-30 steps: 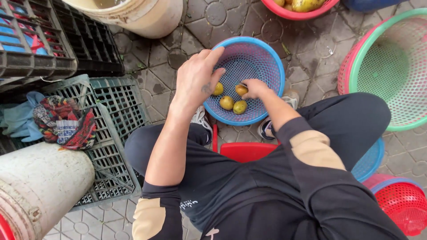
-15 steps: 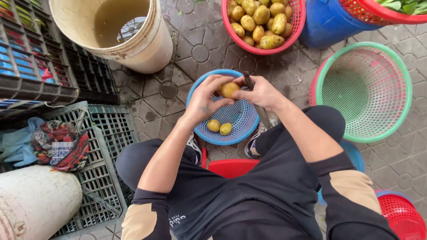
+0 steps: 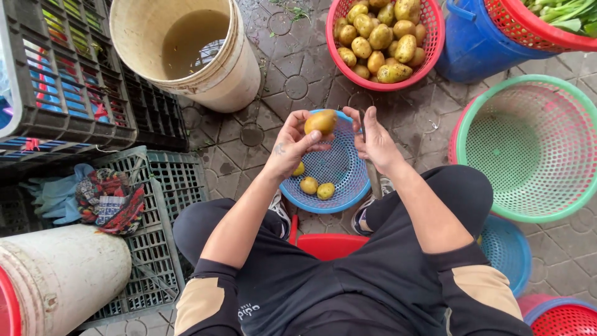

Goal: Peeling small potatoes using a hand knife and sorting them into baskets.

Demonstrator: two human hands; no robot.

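A yellow potato (image 3: 321, 122) is gripped by the left hand (image 3: 291, 146) above the small blue basket (image 3: 346, 182) (three potatoes inside); a peeler (image 3: 372, 167) is held in the right hand (image 3: 375, 142).

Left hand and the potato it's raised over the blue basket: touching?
Touching. Head view: left hand fingers wrap the potato above the blue basket.

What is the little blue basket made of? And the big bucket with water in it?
The blue basket looks like moulded plastic: bright even colour, thin walls pierced with rows of small holes. The cream bucket also seems to be plastic, matte and scuffed, with a thick rolled rim and dirty stains; murky water sits inside.
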